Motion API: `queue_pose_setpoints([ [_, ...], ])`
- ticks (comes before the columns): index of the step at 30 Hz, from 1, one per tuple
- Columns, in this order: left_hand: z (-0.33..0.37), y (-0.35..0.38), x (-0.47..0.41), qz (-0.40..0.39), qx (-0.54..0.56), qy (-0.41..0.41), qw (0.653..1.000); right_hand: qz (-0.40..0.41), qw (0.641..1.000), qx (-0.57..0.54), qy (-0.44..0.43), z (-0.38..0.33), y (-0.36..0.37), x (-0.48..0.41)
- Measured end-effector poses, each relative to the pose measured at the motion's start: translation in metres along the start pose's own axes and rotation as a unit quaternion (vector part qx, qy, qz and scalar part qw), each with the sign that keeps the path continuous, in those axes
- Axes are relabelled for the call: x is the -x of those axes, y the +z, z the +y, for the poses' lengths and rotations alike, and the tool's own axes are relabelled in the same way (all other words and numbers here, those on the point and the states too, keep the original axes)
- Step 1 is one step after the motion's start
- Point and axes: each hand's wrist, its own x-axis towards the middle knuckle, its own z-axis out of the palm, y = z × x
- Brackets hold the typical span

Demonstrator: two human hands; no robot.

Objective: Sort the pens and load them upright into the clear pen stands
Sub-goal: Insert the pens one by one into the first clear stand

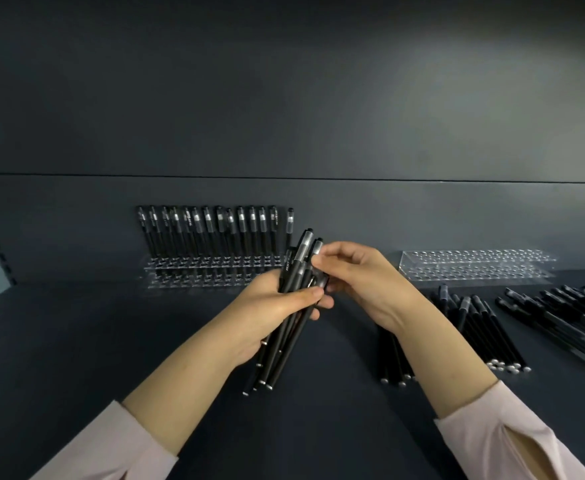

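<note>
A: Surface, room?
B: Dark matte worktop [111, 341], dark wall panel [284, 98] behind. Along the back edge: left stand [211, 273] carrying upright pens [208, 233], right stand [474, 268].
A: Hands?
B: Left hand [277, 306] grips pen bundle [285, 348] mid-worktop. Right hand [360, 275] pinches top pen [317, 244]. Loose pens [485, 327] near the right edge.

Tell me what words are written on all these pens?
None can be read.
White print on the bundle of pens gripped by the left hand: too blurred.
Marks on the upright pens in the left pen stand: too small and blurred.
</note>
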Motion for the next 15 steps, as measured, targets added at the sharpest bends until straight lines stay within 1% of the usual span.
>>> queue_pose_setpoints([
  [2, 0.000, -0.015, 0.003, 0.001, 0.002, -0.005, 1.000, 0.014, 1.000, 0.013, -0.003, -0.002, 0.014, -0.006],
  [4, -0.001, -0.030, 0.004, 0.005, 0.008, -0.022, 1.000, 0.068, 0.998, -0.004, -0.010, -0.005, 0.024, -0.017],
  [6, -0.005, -0.043, 0.004, 0.017, 0.031, -0.040, 0.999, 0.169, 0.983, -0.069, -0.031, -0.010, 0.029, -0.032],
  [8, -0.008, -0.053, 0.001, 0.045, 0.093, -0.063, 0.993, 0.284, 0.949, -0.115, -0.073, -0.013, 0.031, -0.049],
  [9, -0.009, -0.056, -0.001, 0.064, 0.136, -0.080, 0.985, 0.328, 0.934, -0.100, -0.099, -0.012, 0.031, -0.056],
  [11, -0.011, -0.059, -0.004, 0.096, 0.212, -0.112, 0.966, 0.384, 0.912, -0.004, -0.148, -0.006, 0.032, -0.066],
  [13, -0.013, -0.058, -0.004, 0.114, 0.264, -0.132, 0.949, 0.407, 0.889, 0.098, -0.187, 0.003, 0.034, -0.072],
  [15, -0.013, -0.056, -0.004, 0.122, 0.307, -0.144, 0.933, 0.403, 0.876, 0.158, -0.214, 0.010, 0.033, -0.075],
])
